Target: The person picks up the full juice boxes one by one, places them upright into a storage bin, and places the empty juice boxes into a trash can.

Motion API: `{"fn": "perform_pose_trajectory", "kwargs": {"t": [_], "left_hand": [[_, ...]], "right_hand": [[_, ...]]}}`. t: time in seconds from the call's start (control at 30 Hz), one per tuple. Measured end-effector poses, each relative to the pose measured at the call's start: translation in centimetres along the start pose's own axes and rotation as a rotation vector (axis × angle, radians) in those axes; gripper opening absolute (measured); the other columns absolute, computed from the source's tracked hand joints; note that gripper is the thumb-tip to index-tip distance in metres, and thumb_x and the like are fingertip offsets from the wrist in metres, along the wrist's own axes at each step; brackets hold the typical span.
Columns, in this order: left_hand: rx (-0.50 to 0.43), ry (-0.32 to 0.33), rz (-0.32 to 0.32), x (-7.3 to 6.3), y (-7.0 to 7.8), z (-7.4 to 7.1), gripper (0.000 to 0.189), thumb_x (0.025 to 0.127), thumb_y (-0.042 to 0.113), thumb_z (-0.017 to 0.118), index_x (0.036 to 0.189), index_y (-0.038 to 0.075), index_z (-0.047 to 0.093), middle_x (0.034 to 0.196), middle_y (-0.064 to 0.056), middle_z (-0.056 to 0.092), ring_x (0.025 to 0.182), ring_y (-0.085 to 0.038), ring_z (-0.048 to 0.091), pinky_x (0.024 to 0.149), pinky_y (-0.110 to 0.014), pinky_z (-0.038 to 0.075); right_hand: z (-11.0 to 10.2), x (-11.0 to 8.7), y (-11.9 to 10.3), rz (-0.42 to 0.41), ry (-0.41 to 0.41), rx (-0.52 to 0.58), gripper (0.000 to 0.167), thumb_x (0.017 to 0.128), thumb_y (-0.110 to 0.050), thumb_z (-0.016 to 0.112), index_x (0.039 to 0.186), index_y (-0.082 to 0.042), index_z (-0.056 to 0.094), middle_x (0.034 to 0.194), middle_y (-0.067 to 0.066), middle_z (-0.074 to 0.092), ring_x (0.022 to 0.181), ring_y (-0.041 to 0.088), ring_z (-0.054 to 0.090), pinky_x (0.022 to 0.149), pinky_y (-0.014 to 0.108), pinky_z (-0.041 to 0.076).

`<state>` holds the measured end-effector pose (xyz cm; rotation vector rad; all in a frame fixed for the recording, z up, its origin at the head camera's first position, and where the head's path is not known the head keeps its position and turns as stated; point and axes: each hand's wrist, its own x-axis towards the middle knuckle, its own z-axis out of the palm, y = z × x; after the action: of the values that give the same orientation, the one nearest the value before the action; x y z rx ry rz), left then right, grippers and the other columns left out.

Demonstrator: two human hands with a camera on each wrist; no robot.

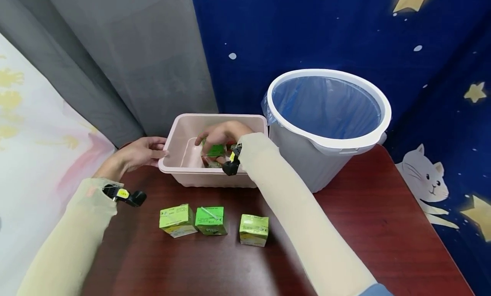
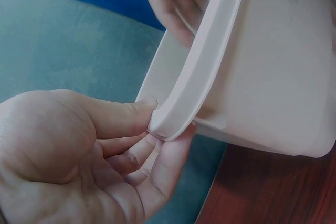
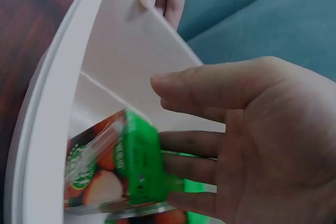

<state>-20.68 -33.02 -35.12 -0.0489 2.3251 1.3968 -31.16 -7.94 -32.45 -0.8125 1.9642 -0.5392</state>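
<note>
My left hand (image 1: 139, 154) grips the left end of a pale pink plastic basin (image 1: 211, 180), its thumb over the rim (image 2: 197, 72) and its fingers beneath. Inside the basin is my right hand (image 1: 221, 134), fingers spread and fairly straight. Those fingers lie beside a green drink carton (image 3: 144, 156) with fruit pictures and a wrapped straw on its side; the thumb stands away from it. Whether the fingertips touch the carton is hidden behind it. Underneath, more green and red packaging (image 3: 170, 217) shows in part.
Three small green cartons, a left one (image 1: 178, 219), a middle one (image 1: 211, 221) and a right one (image 1: 254, 230), stand on the dark red table (image 1: 153, 262) before the basin. A tall white bin (image 1: 303, 159) with a clear blue liner stands close to the basin's right. Curtains hang behind.
</note>
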Motion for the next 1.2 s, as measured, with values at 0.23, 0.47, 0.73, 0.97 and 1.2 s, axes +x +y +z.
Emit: {"fn": "perform_pose_trajectory", "kwargs": {"t": [0.23,0.47,0.73,0.97,1.2], "left_hand": [[-0.013,-0.009,0.01,0.1,-0.2,-0.1,0.058,0.105,0.002,0.054,0.153,-0.012,0.026,0.138,-0.029,0.043,0.101,-0.016,0.062,0.083,-0.032,0.059],[-0.008,-0.017,0.013,0.2,-0.4,-0.2,0.06,0.105,0.004,0.054,0.154,-0.012,0.024,0.139,-0.03,0.042,0.102,-0.017,0.062,0.083,-0.032,0.059],[-0.003,-0.019,0.018,0.1,-0.3,-0.2,0.061,0.105,0.005,0.053,0.155,-0.013,0.021,0.142,-0.031,0.04,0.102,-0.017,0.062,0.083,-0.031,0.059],[0.014,-0.011,0.01,0.1,-0.5,-0.1,0.062,0.106,0.005,0.053,0.155,-0.012,0.021,0.142,-0.031,0.041,0.102,-0.016,0.063,0.083,-0.031,0.059],[0.024,-0.007,0.005,0.1,-0.4,-0.1,0.062,0.106,0.005,0.052,0.156,-0.011,0.02,0.142,-0.03,0.041,0.103,-0.018,0.063,0.084,-0.032,0.059]], "right_hand": [[0.1,-2.5,-2.2,-0.126,0.138,-0.327,0.054,0.104,-0.03,0.058,0.152,-0.011,0.045,0.153,0.011,0.046,0.138,0.02,0.043,0.111,0.026,0.037],[2.6,-5.2,-3.7,-0.192,0.276,-0.551,0.064,0.105,-0.037,0.057,0.158,-0.009,0.035,0.161,0.007,0.037,0.148,0.018,0.032,0.12,0.026,0.025],[6.6,-8.7,-2.9,-0.226,0.388,-0.782,0.076,0.101,-0.051,0.059,0.162,-0.018,0.027,0.167,0.014,0.022,0.154,0.027,0.02,0.123,0.046,0.021],[9.3,-12.9,-1.5,-0.303,0.433,-0.846,0.08,0.099,-0.056,0.059,0.163,-0.021,0.026,0.168,0.012,0.017,0.154,0.026,0.017,0.125,0.052,0.011],[11.0,-17.6,0.9,-0.409,0.463,-0.873,0.081,0.099,-0.054,0.061,0.162,-0.016,0.027,0.167,0.014,0.02,0.155,0.025,0.016,0.124,0.055,0.009]]}}
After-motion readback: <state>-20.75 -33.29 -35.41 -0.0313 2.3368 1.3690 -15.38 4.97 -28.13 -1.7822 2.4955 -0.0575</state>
